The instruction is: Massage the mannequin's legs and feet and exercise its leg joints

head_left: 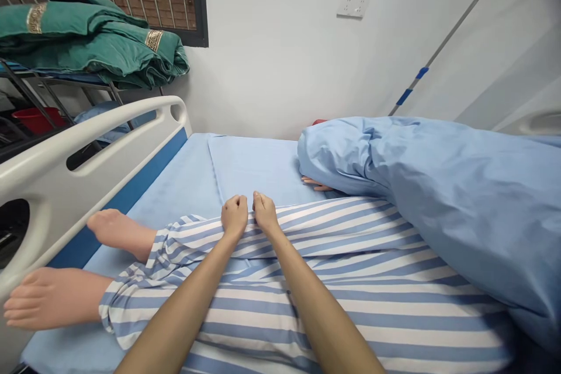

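Can't read any text here, tbh. Can't make out a letter, number, brand or sign on the white bed board (96,178), wall socket (352,6), drip pole (453,30) or striped trousers (245,310). Only see ornament on the green bedding's (118,47) gold bands (153,40).

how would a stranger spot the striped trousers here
Start at the bed's white end board, by the bare feet. From the ankles, the trousers run along the sheet towards the bunched quilt. Only they carry blue and white stripes; sheet and quilt are plain light blue.
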A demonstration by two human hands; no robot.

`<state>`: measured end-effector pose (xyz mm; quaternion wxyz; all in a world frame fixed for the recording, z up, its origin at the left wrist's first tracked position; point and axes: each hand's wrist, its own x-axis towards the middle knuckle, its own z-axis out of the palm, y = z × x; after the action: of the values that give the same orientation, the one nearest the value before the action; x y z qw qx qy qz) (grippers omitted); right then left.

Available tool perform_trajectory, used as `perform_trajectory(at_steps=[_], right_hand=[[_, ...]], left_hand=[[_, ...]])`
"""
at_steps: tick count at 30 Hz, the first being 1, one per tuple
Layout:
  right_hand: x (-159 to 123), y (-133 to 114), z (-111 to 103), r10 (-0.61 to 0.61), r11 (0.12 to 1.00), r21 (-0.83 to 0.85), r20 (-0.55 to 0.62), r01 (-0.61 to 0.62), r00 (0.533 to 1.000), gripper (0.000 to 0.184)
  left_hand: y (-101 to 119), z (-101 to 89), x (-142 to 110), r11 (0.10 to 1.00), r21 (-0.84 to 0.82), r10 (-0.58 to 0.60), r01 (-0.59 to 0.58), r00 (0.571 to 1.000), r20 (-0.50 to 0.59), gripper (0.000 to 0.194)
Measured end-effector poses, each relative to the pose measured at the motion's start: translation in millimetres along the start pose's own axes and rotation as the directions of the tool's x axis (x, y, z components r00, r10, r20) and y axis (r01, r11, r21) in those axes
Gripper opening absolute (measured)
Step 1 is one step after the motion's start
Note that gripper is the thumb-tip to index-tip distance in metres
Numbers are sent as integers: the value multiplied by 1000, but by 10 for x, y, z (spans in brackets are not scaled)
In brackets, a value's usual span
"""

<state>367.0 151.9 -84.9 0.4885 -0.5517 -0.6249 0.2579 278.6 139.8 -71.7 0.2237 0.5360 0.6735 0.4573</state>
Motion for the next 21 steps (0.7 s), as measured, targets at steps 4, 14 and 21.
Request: perform_trajectory(at_steps=[4, 14, 21], right_hand=[[68, 71, -47, 84, 986, 150, -32, -78, 996, 44], [71, 117, -514, -22, 976, -214, 48, 32, 999, 40], [81, 148, -810, -44, 973, -228, -69, 27, 997, 40]], left_hand=[[105, 149, -1, 985, -161, 71, -59, 995, 69, 31], [230, 353, -58, 986, -139, 121, -95, 974, 192, 34], [303, 487, -107, 985, -69, 170, -157, 951, 257, 41]])
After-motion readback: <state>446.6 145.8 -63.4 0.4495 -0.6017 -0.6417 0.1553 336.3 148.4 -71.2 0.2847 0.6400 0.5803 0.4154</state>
